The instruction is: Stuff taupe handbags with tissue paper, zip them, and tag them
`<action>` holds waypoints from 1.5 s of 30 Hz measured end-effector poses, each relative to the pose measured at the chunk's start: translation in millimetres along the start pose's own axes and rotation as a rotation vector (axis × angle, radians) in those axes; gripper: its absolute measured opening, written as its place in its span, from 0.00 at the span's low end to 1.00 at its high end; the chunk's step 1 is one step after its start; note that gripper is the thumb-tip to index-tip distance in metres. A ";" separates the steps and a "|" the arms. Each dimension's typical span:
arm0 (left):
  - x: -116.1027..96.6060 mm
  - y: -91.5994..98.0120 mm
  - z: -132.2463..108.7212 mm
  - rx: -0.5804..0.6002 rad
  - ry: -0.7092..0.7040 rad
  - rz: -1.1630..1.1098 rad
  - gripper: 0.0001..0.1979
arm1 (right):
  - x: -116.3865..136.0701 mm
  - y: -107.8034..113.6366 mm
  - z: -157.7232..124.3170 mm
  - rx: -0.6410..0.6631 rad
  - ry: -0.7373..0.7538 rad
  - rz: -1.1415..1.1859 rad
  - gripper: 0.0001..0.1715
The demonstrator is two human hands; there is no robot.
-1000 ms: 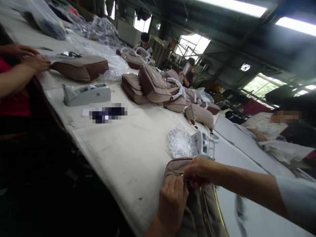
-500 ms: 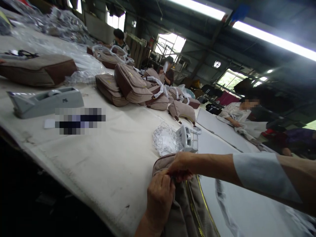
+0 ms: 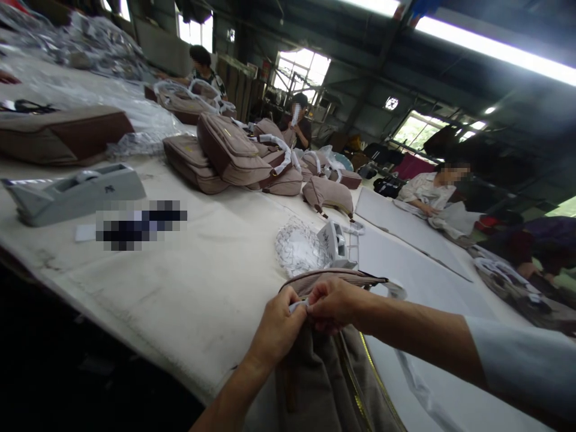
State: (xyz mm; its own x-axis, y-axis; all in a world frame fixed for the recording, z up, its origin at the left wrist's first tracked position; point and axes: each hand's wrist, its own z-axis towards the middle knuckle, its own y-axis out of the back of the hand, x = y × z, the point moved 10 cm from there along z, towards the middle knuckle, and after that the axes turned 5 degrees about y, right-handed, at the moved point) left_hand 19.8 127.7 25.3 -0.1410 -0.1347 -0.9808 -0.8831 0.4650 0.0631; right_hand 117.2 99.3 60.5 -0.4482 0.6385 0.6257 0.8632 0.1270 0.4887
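Taupe bag (image 3: pixel 315 372) at lower ctr, nr front edge of white table (image 3: pixel 211 300); gold zip (image 3: pixel 359 403) runs down its R side. L→R: far L, brown-ended bag (image 3: pixel 67 135) lying on table; just in front, grey tape dispenser (image 3: pixel 90 195), w/ white card (image 3: pixel 85 233) + pixelated dk item (image 3: pixel 139 225) beside it. Ctr-L, farther back: stacked bags (image 3: pixel 234 150), top one tilted, w/ white-wrapped handle (image 3: pixel 282 157). L hand (image 3: pixel 279 321): thumb + fingers pinched on small white strip (image 3: pixel 297 306) at top of taupe bag. Beyond hands: round bundle (image 3: pixel 299 246) in patterned wrap, up against 2nd dispenser (image 3: pixel 333 243) (contact: can't tell); curved bag (image 3: pixel 328 195) behind these. R hand (image 3: pixel 335 303): thumb + forefinger pinched on same strip, close to L fingertips; other fingers partly hidden. R: grey board (image 3: pixel 405 237) on table; past it, person in lt. shirt (image 3: pixel 425 192), pale cloth (image 3: pixel 452 222) in front of them.
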 end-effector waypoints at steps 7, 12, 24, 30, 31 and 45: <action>14.6 -11.2 0.8 0.205 0.166 -0.192 0.08 | -9.4 -3.5 -5.9 -0.035 0.031 0.009 0.20; 14.0 -11.5 -3.7 0.311 0.268 -0.310 0.12 | -10.5 -0.7 -0.2 -0.099 0.262 -0.068 0.16; 39.4 -24.1 -25.3 0.475 0.506 -0.386 0.16 | -6.9 -10.1 -8.6 -0.173 0.392 -0.300 0.16; 63.7 -35.7 -41.9 0.419 0.741 -0.795 0.08 | 3.6 -24.3 -21.2 -0.231 0.606 -0.586 0.18; 66.3 -37.3 -43.8 0.414 0.759 -0.844 0.08 | 3.3 -27.8 -21.8 -0.240 0.640 -0.662 0.18; 75.1 -51.0 -50.2 0.381 0.704 -0.993 0.15 | 13.7 -58.3 -10.6 -0.192 0.683 -1.213 0.14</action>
State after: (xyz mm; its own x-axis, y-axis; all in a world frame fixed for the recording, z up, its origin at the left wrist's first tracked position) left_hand 31.8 50.0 -42.3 0.1950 -0.9459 -0.2591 -0.5776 0.1028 -0.8098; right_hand 58.3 92.6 47.1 -0.9521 -0.2893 -0.0989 -0.1571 0.1853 0.9700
